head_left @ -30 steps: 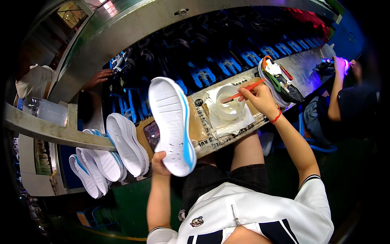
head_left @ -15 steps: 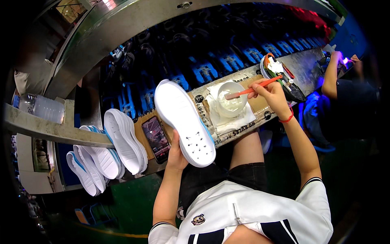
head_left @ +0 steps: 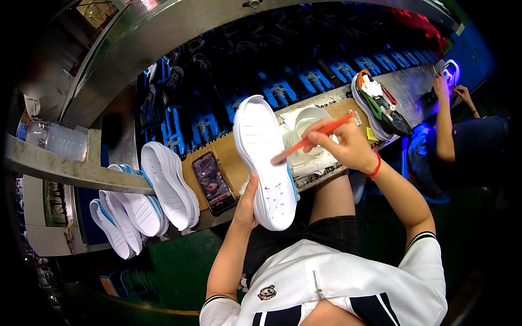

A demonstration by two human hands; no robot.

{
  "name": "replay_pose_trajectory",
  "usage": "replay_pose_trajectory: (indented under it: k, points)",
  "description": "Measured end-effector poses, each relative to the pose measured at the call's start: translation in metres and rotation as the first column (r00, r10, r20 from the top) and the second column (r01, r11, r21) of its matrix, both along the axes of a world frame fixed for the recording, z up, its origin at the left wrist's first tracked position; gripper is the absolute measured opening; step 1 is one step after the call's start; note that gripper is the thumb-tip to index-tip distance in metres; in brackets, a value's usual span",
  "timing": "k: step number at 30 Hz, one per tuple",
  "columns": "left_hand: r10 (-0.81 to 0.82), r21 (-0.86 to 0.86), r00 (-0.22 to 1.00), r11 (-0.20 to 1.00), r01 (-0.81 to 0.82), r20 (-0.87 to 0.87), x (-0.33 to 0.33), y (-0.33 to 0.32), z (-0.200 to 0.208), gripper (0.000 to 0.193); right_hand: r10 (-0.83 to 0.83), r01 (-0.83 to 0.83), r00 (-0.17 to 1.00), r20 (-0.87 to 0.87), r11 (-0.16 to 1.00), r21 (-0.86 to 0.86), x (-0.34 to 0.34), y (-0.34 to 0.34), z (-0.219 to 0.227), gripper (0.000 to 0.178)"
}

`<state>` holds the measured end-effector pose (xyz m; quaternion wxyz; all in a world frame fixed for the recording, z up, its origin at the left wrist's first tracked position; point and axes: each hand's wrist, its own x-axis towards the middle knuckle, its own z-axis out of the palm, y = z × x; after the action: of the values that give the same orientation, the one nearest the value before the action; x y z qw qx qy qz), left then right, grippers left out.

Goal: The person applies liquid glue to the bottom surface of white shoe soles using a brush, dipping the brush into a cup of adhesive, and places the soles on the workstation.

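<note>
My left hand (head_left: 248, 205) grips a white shoe sole (head_left: 260, 136) by its left side, near the heel; its fingers pass under it. The sole is held tilted, its hollow face up, with dark holes at the heel end. In my right hand (head_left: 343, 142) is a brush with an orange handle (head_left: 319, 132). The brush tip lies at the middle of the sole's inner face. Just behind that hand stands a pale bowl (head_left: 312, 117) on white paper, partly hidden by the hand and brush.
A phone (head_left: 213, 182) lies on the cardboard-topped bench. Several white soles (head_left: 169, 187) lean at the left by a metal beam (head_left: 70, 169). Shoe parts (head_left: 380, 106) sit at the right. Blue racks (head_left: 277, 92) line the back. A co-worker's hands (head_left: 448, 89) hold a lit sole at far right.
The brush has left the bowl and moved left onto the sole. My left hand has shifted the sole rightward. At far right, the co-worker has raised a sole into view.
</note>
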<state>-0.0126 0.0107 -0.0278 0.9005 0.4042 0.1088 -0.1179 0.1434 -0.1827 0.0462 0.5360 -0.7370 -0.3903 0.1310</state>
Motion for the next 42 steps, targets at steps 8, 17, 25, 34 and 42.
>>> replay_pose_trajectory:
  k: [8,17,25,34,42]
  points:
    - [-0.272,-0.591,0.961,0.785,0.188,-0.056,-0.012,0.008,0.02,0.074,-0.091,0.079,0.969,0.231,0.995,0.062,0.058,0.004,0.012,0.016]
    - [-0.24,-0.64,0.97,0.753,0.156,-0.046,-0.015,0.013,0.009,0.069,0.496,-0.529,0.84,0.219,0.838,0.131,-0.008,0.06,0.03,0.014]
    - [-0.331,-0.789,0.943,0.589,0.174,-0.039,-0.015,0.01,0.001,0.072,-0.007,0.006,1.0,-0.011,0.996,-0.094,0.04,0.005,0.013,0.022]
    - [-0.355,-0.778,0.934,0.578,0.246,0.031,-0.006,0.0,0.008,0.073,-0.172,0.189,0.975,-0.141,0.975,0.117,0.04,-0.019,0.01,0.022]
    - [0.179,-0.048,0.981,0.982,-0.183,-0.078,-0.009,0.017,0.003,0.059,-0.107,0.212,0.927,-0.36,0.941,0.264,-0.022,-0.002,-0.002,0.02]
